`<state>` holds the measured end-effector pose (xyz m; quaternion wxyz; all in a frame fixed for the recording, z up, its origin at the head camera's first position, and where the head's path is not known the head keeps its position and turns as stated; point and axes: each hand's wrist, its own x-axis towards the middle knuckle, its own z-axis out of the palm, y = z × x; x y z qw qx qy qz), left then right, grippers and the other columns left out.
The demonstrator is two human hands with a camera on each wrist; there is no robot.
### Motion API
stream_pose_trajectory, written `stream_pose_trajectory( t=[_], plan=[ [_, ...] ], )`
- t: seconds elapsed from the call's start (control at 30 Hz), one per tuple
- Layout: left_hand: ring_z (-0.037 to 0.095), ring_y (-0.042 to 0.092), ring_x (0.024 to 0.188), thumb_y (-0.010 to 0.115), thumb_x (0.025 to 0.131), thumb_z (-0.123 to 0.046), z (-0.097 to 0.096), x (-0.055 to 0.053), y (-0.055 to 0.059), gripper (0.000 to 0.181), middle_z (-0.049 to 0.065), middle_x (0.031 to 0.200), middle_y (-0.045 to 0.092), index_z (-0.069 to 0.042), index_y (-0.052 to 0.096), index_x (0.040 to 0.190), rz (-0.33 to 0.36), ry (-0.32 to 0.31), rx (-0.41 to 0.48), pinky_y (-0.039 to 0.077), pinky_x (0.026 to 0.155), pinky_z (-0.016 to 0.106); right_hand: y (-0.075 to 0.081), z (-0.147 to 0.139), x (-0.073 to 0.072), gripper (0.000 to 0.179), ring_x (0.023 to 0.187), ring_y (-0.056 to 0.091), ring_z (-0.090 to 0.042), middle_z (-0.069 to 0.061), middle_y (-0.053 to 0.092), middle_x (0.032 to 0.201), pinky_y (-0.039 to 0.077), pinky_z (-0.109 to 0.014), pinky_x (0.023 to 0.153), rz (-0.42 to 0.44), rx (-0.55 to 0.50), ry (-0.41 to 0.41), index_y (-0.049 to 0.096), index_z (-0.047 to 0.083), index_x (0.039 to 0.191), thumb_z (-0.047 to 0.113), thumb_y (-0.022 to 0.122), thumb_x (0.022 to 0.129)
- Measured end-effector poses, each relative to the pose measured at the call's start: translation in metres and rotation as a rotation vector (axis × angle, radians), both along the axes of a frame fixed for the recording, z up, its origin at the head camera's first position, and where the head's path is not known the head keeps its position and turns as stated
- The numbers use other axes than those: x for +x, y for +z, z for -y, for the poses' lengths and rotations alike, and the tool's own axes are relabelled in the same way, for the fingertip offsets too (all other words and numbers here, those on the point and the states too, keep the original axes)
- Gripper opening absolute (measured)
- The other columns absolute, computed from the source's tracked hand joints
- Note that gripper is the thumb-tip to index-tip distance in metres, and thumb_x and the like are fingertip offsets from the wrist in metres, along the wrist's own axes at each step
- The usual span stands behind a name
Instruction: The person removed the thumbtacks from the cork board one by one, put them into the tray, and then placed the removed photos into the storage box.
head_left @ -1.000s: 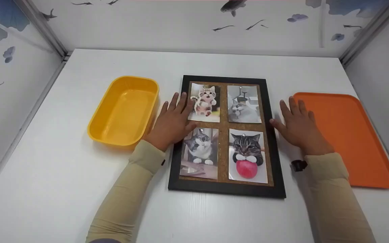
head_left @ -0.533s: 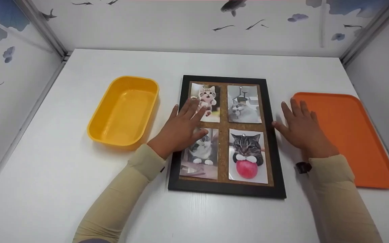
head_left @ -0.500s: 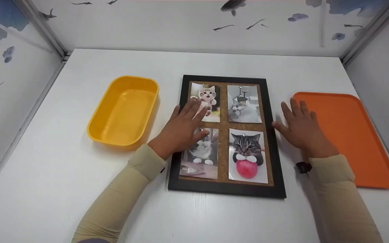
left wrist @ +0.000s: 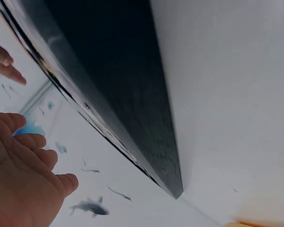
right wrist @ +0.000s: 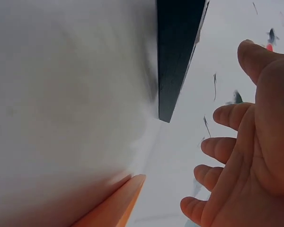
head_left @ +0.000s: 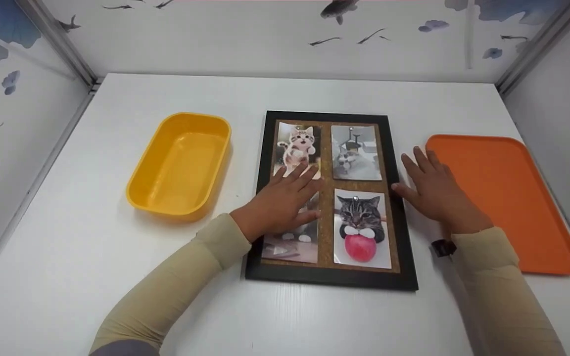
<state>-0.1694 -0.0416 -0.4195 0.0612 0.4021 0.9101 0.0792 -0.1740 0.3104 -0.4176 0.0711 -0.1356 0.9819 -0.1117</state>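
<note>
- Head view: bright, soft, fairly even light; I get sheen on the white table, lower centre.
- Soft shadow along the left side of my right sleeve, lower right.
- Glossy highlights inside yellow tub, left of centre.
- Left wrist: dimmer, cool cast; black frame near-black at top.
- Right wrist: hazy, tabletop soft; my right hand sharper, right edge.

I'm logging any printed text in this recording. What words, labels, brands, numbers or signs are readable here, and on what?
None can be read.
Black frame: no lettering visible.
Cat photos: images only; two are partly covered, so text there can't be ruled out.
Yellow container and orange tray: no marks visible.
Dark wrist device: too small to read.
Back wall: painted fish, no writing visible.
</note>
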Motion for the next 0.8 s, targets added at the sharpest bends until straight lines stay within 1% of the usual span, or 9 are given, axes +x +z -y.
stream_pose_trajectory(
  t=[0.13,0.23,0.37,0.43,0.53,0.6,0.73,0.8],
  plan=[
    [0.026,-0.001,0.152,0.035,0.102,-0.060,-0.002,0.000,0.000,0.074,0.009,0.166,0.011,-0.014,0.023,0.159,-0.027,-0.074,-0.054,0.009,0.119,0.052,-0.004,0.000,-0.001,0.077,0.148,0.000,-0.048,-0.028,0.010,0.161,0.011,-0.070,0.111,-0.015,0.001,0.023,0.023,0.000,0.156,0.049,0.048,0.102],
    [0.026,-0.001,0.152,0.035,0.103,-0.059,-0.004,-0.002,0.001,0.074,0.009,0.166,0.012,-0.014,0.021,0.160,-0.034,-0.114,-0.069,0.009,0.119,0.051,-0.005,0.002,-0.001,0.077,0.148,0.000,-0.047,-0.029,0.012,0.161,0.012,-0.068,0.112,-0.022,0.014,0.042,0.025,-0.001,0.155,0.050,0.047,0.102],
    [0.024,-0.002,0.152,0.036,0.103,-0.058,-0.008,-0.007,0.000,0.074,0.008,0.166,0.010,-0.015,0.020,0.160,0.004,-0.132,-0.072,0.007,0.120,0.049,-0.004,0.005,0.000,0.076,0.148,0.002,-0.047,-0.029,0.013,0.160,0.013,-0.067,0.112,-0.022,0.035,0.065,0.026,-0.001,0.155,0.049,0.048,0.102],
    [0.024,-0.002,0.152,0.036,0.103,-0.058,-0.010,-0.011,-0.001,0.073,0.007,0.166,0.009,-0.015,0.020,0.160,0.010,-0.145,-0.075,0.007,0.120,0.049,-0.003,0.006,0.000,0.076,0.147,0.002,-0.048,-0.029,0.013,0.160,0.013,-0.067,0.112,-0.023,0.047,0.072,0.026,-0.001,0.155,0.049,0.048,0.102],
    [0.025,0.001,0.152,0.036,0.103,-0.057,-0.014,-0.018,-0.004,0.072,0.007,0.166,0.010,-0.015,0.021,0.160,0.001,-0.170,-0.084,0.008,0.120,0.049,-0.002,0.008,0.000,0.076,0.148,0.003,-0.047,-0.029,0.013,0.160,0.013,-0.066,0.113,-0.029,0.065,0.080,0.027,-0.001,0.155,0.049,0.049,0.102],
    [0.025,0.002,0.152,0.035,0.103,-0.057,-0.016,-0.022,-0.005,0.072,0.008,0.166,0.011,-0.016,0.021,0.160,-0.018,-0.184,-0.094,0.008,0.120,0.049,-0.001,0.009,0.000,0.076,0.147,0.004,-0.047,-0.029,0.014,0.160,0.013,-0.065,0.114,-0.033,0.072,0.085,0.027,-0.001,0.155,0.050,0.049,0.102],
    [0.024,0.004,0.152,0.030,0.103,-0.060,-0.020,-0.029,-0.009,0.072,0.006,0.166,0.010,-0.019,0.020,0.160,-0.048,-0.208,-0.130,0.008,0.120,0.048,-0.002,0.009,-0.002,0.075,0.147,0.006,-0.048,-0.029,0.015,0.160,0.013,-0.065,0.114,-0.050,0.075,0.100,0.028,-0.001,0.154,0.048,0.050,0.102],
    [0.023,0.004,0.152,0.029,0.102,-0.061,-0.021,-0.032,-0.009,0.072,0.005,0.166,0.010,-0.020,0.019,0.160,-0.044,-0.218,-0.135,0.008,0.120,0.049,-0.002,0.008,-0.003,0.074,0.147,0.008,-0.048,-0.029,0.017,0.160,0.014,-0.064,0.114,-0.067,0.078,0.111,0.030,-0.002,0.154,0.046,0.051,0.102]
  ],
)
